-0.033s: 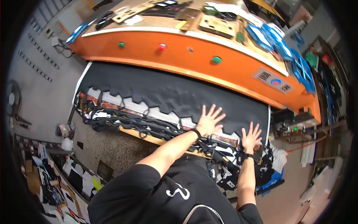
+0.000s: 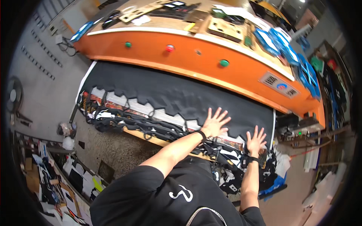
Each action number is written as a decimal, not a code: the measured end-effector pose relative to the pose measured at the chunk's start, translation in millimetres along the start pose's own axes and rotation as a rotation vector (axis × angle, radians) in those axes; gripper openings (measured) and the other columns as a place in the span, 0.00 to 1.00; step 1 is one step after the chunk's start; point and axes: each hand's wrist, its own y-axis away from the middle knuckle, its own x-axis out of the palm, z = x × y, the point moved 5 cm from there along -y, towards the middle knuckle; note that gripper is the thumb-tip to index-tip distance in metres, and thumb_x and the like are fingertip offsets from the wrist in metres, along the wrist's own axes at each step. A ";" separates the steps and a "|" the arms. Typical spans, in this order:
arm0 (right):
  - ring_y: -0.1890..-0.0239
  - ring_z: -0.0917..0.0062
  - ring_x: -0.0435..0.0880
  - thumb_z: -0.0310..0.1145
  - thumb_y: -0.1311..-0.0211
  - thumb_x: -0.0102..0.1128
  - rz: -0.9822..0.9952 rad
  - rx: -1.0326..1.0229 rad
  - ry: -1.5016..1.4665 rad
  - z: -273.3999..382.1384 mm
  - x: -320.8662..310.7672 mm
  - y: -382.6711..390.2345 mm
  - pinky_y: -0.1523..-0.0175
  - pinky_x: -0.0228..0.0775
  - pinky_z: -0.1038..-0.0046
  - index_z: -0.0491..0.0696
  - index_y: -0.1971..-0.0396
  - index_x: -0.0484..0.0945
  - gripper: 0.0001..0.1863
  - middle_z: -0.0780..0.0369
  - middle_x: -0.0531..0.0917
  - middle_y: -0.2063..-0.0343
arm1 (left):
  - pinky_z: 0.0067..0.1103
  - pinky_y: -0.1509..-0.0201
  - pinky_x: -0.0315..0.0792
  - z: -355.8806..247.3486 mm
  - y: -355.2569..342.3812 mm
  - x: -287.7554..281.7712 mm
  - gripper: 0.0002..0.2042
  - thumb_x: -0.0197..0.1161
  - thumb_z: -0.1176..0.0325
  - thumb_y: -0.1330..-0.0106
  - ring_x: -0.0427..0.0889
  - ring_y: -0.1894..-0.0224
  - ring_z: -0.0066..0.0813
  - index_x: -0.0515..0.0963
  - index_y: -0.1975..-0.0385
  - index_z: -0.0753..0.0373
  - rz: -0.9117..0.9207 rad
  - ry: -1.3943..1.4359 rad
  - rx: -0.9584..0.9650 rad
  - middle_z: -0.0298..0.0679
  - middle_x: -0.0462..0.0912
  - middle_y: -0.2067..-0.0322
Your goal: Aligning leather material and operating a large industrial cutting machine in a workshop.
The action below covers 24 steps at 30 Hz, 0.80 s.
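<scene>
A wide black sheet (image 2: 151, 81) lies across the bed of an orange machine. Its near edge is cut in a jagged, stepped outline over a pale layered board (image 2: 139, 108). My left hand (image 2: 215, 123) rests on the sheet near that edge, palm down with the fingers spread. To its right, my right hand (image 2: 256, 141) lies on the sheet's right end, also with spread fingers. Neither hand holds anything. Black cut scraps and strips (image 2: 113, 115) hang in a tangle along the front edge of the bed.
The machine's orange beam (image 2: 147, 52) spans the far side, with green and red buttons (image 2: 170, 48). On its top lie wooden cutting dies (image 2: 225, 30) and blue-and-white packages (image 2: 279, 39). A fan (image 2: 15, 94) stands at left. Shelves with scraps (image 2: 71, 196) are at lower left.
The whole view has shifted slightly, moving the scene a little to the right. Both hands stay spread on the black sheet, with no clear movement across it.
</scene>
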 end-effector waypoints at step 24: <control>0.29 0.58 0.68 0.34 0.28 0.61 -0.347 -0.112 -0.449 48.9 -18.2 166.9 0.26 0.58 0.61 0.34 0.36 0.71 0.27 0.48 0.66 0.28 | 0.48 0.25 0.51 399.9 228.6 -273.1 0.37 0.60 0.41 0.30 0.59 0.27 0.51 0.66 0.30 0.62 -0.748 0.425 -0.878 0.56 0.64 0.31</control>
